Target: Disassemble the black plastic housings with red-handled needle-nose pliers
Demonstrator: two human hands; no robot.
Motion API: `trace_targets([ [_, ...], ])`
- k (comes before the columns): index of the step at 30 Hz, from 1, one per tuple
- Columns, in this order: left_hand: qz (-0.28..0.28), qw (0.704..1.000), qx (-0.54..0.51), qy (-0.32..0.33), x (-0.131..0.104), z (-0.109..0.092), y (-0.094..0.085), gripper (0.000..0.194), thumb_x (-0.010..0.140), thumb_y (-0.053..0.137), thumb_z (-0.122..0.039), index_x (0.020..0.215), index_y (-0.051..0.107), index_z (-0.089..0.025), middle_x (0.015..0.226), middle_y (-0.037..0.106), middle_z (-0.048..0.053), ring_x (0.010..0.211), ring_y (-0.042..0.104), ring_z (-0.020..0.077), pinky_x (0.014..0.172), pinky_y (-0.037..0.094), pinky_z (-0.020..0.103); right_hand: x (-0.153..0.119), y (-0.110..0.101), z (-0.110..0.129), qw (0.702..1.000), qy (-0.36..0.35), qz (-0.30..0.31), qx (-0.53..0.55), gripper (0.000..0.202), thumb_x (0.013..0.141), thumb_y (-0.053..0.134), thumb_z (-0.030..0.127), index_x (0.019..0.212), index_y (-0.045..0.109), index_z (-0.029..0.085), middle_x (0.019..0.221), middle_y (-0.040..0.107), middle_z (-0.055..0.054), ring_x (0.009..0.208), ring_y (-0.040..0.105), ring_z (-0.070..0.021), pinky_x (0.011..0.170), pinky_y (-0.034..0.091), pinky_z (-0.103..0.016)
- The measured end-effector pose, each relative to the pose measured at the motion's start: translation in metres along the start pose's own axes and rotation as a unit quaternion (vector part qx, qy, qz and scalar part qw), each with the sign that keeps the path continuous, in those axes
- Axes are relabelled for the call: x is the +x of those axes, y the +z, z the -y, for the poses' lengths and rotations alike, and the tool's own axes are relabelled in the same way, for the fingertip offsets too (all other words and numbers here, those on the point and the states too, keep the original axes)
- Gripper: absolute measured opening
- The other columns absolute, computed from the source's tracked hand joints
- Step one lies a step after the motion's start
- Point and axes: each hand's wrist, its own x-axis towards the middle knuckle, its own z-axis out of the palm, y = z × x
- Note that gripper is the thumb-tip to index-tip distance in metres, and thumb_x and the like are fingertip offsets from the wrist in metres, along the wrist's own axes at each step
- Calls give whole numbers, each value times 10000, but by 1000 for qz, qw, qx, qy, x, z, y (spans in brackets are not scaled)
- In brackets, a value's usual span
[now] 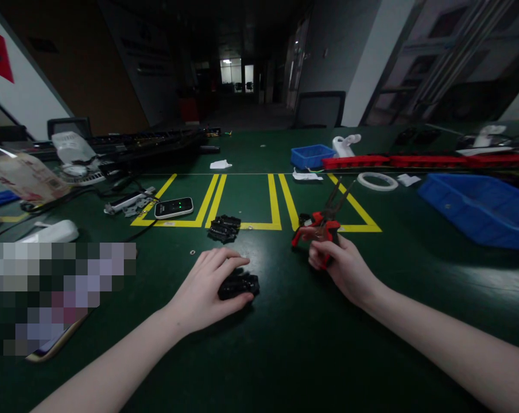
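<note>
My left hand is low over the table, its thumb and fingers curved around a small black part. The thumb lies along the part's near side; some fingertips are hidden. Just beyond it lies a cluster of similar black parts, at the front edge of a yellow-taped box. In my right hand is a pair of long-nose pliers with red and black handles. Their slim jaws point up and away, spread apart. One handle stands off from my closed fingers.
A blue bin stands at right, and a smaller blue tray farther back near a tape roll. Yellow tape marks the green table. A black-faced device lies left of the middle; a phone is nearer me.
</note>
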Motion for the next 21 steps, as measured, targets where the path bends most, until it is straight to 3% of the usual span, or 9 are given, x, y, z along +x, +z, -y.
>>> trace_targets([
  [3,10,1000,6,-6,0,0,-1,503,866,670,-449,1312,542,-255,1314,579,79,1206,519,315,1006,447,511,-1,-2,-2,999,-41,-6,-21,246,735,738,364,964,721,275,999,697,-37,997,620,-251,918,472,-465],
  [6,32,999,9,-10,0,0,-1,524,837,692,-493,1284,566,-250,1293,585,79,1163,538,311,970,468,502,-2,-2,-3,998,-59,11,-18,249,764,701,396,991,724,296,1282,662,-37,1287,518,-303,1109,337,-550],
  [13,53,999,9,-4,4,2,-3,373,902,638,-425,1218,596,-232,1263,596,77,1132,560,276,935,483,465,-2,-2,0,998,-46,43,23,192,857,561,401,924,687,273,1166,718,-57,1197,620,-282,1087,394,-557],
  [21,54,998,-14,-13,5,2,0,334,911,634,-362,1218,595,-237,1237,614,82,1099,577,276,916,495,454,3,-18,-9,998,-44,31,44,157,826,626,424,829,648,269,1066,706,-44,998,692,-279,917,535,-509],
])
